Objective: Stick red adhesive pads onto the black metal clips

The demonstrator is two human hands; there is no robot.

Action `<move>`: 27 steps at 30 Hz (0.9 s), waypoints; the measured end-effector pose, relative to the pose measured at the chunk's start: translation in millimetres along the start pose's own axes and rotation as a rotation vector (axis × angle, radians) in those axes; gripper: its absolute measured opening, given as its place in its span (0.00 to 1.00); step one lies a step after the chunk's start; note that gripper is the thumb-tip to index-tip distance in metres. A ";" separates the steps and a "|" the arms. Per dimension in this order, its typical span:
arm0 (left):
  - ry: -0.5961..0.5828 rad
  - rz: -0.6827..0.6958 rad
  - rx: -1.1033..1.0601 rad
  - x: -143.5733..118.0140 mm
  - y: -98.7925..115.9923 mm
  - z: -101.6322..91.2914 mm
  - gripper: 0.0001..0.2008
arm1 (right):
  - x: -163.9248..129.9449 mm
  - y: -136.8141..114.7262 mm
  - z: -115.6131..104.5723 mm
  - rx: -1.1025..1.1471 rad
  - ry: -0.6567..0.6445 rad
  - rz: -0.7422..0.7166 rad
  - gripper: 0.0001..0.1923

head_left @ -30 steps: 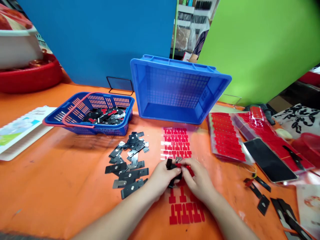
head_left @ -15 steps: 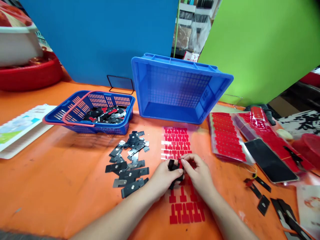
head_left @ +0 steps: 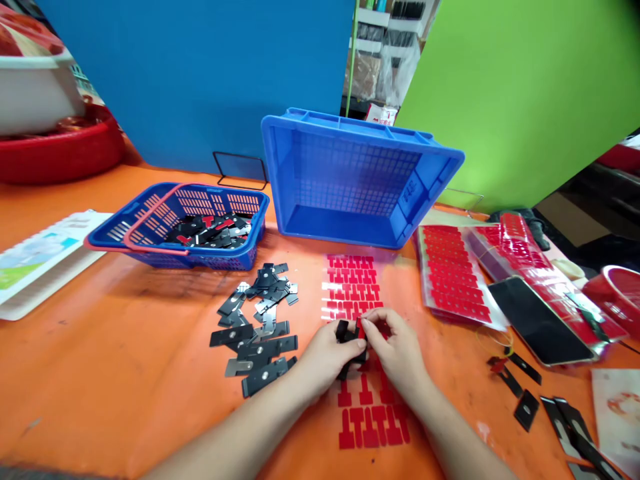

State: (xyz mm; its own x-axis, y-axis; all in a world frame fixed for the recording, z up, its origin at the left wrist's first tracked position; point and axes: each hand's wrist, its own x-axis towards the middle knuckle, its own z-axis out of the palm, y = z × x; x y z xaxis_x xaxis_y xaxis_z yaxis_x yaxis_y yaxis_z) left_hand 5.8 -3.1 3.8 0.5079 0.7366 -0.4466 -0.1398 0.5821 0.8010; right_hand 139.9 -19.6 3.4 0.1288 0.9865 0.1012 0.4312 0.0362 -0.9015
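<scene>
Both hands meet just in front of the big blue crate [head_left: 350, 180], over the clear sheet of red T-shaped stickers [head_left: 355, 290] that lies flat on the orange surface [head_left: 125, 347]. The left hand [head_left: 327, 357] is curled around a small black metal plate [head_left: 345, 333], holding it raised off the sheet so its face is turned up toward the other hand. The right hand [head_left: 397, 353] is pinched narrow, thumb and forefinger closed on a red sticker [head_left: 361, 327] right at the plate's edge; whether the sticker is already pressed down cannot be told. Working directly over the sheet keeps the next sticker within a finger's reach.

Left of the crate's front, a loose pile of black plates [head_left: 257, 320] sits beside the left hand, handy for picking. Further left of the crate, the small blue basket [head_left: 180, 227] holds plates that carry red pieces. To the right of the crate lie stacked sticker sheets [head_left: 453, 277] and a dark phone [head_left: 537, 320], with a few stray plates [head_left: 525, 400] nearer the person.

Compared with half a second ago, hands and plate are almost unchanged, with the pinch in the same spot. A second ago the hands sat slightly lower over the sheet, with the right fingers spread wider over the plate, and a person's sleeve showed in the gap behind the crate; it is gone now.
</scene>
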 end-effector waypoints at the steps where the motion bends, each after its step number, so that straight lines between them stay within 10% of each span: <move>1: 0.002 -0.001 0.000 0.0 0.1 0.1 0.11 | 0.1 -0.7 0.2 0.000 0.004 -0.001 0.05; 12: 0.054 -0.035 -0.010 -0.4 0.6 1.1 0.12 | 3.6 10.0 1.8 0.127 0.016 0.035 0.18; 20: 0.043 -0.006 0.025 -2.8 0.6 1.2 0.12 | 12.5 8.2 -6.9 0.235 -0.241 0.206 0.16; 27: 0.019 -0.089 -0.118 -7.3 6.5 -1.4 0.17 | -4.8 9.0 -107.3 -0.189 -0.004 0.127 0.16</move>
State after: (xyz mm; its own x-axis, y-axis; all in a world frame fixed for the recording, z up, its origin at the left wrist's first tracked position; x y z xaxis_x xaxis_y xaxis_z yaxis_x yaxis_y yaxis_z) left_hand 0.0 -4.2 11.8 0.5065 0.6862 -0.5221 -0.1947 0.6809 0.7060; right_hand 238.9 -41.2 40.0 0.1894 0.9818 -0.0104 0.5712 -0.1188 -0.8122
